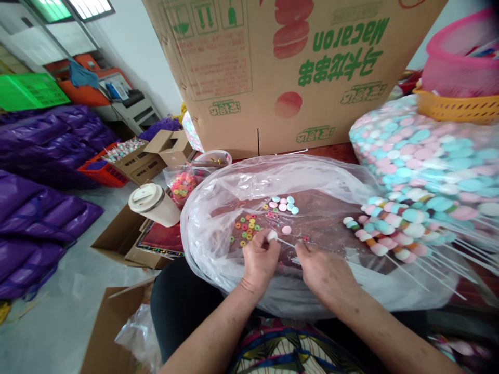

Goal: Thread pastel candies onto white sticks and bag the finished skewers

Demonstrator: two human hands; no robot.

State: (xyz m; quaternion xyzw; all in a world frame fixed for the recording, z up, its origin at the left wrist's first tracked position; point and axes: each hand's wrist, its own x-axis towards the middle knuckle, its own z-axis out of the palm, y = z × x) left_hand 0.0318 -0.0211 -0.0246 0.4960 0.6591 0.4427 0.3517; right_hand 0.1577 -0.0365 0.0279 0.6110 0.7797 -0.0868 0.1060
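Observation:
In the head view, my left hand [260, 258] pinches a white marshmallow [272, 236] between thumb and fingers. From it a thin white stick [287, 243] runs to my right hand [326, 274], which is closed on its other end. The marshmallow is at the stick's tip; how far the stick goes in is hidden. Just beyond my hands lie a single pink marshmallow [286, 229], a small group of pastel marshmallows [290, 206] and several colourful ring-shaped pieces [245, 227], all on clear plastic sheeting [323, 208]. Finished-looking marshmallow skewers [409, 221] are heaped to the right.
A large cardboard box [234, 67] stands behind the sheeting. To the right is a big bag of marshmallows [429, 150] under a yellow basket [460, 106] and a pink basin [456, 72]. A lidded cup [156, 205] and a bag of coloured rings [183, 189] stand left.

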